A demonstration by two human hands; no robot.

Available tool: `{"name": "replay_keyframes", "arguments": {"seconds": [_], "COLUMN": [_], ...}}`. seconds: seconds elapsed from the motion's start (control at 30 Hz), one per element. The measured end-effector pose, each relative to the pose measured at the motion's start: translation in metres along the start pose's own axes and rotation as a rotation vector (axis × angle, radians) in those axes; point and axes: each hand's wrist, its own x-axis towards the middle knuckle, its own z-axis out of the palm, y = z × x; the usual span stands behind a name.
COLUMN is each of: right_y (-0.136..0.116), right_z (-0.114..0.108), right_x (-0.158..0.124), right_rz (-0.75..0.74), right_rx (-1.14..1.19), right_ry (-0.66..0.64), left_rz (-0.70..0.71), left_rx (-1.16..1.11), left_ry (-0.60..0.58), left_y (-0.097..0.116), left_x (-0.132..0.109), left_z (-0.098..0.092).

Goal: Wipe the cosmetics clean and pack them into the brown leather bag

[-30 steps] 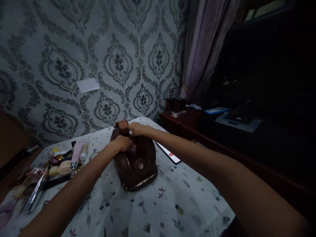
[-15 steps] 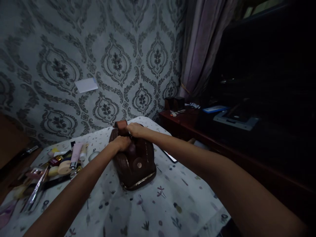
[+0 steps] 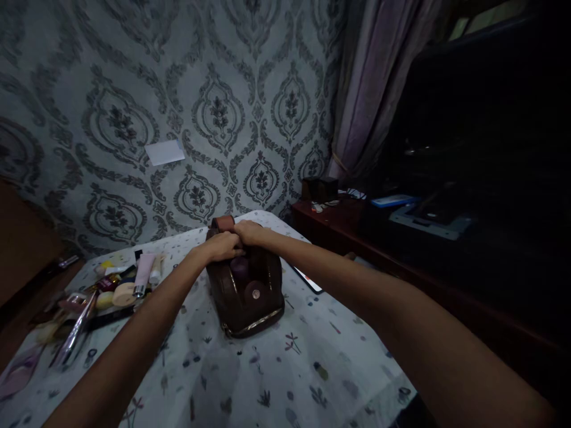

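Note:
A dark brown leather bag (image 3: 263,306) lies on the table, with a metal snap on its flap and a zip along its near end. A round purple item (image 3: 239,267) shows in its opening. My left hand (image 3: 224,245) is closed at the upper left of the opening, its fingertips partly hidden, gripping what looks like the bag's edge. Close beside it, my right hand (image 3: 248,232) is closed on the bag's far end, next to the lighter brown strap (image 3: 223,223).
Left on the patterned tablecloth (image 3: 250,380) is a pile of cosmetics, with a pink tube (image 3: 144,273) and a round compact (image 3: 124,294). A phone (image 3: 308,280) lies right of the bag. Beyond stands a dark red cabinet (image 3: 328,223); wallpaper rises behind.
My left hand has moved up and away from the purple item, which now shows more plainly. My right hand stays at the bag's far end. The view has shifted slightly.

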Motion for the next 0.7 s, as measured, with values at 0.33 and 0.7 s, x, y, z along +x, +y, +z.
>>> {"name": "replay_keyframes", "arguments": {"seconds": [0.33,0.7], "right_y": [-0.018,-0.143], "right_z": [-0.015,0.054], "right_x": [-0.034,-0.116], "right_rz": [0.034,-0.618], "right_rx": [0.013,0.227], "right_ry": [0.186,0.563], "left_rz": [-0.093,-0.319], "left_rx": [-0.397,-0.155], "left_ry": [0.734,0.504], "left_y": [-0.011,-0.021], "left_x": [-0.106,-0.205], "left_z": [0.044,0.166]}}
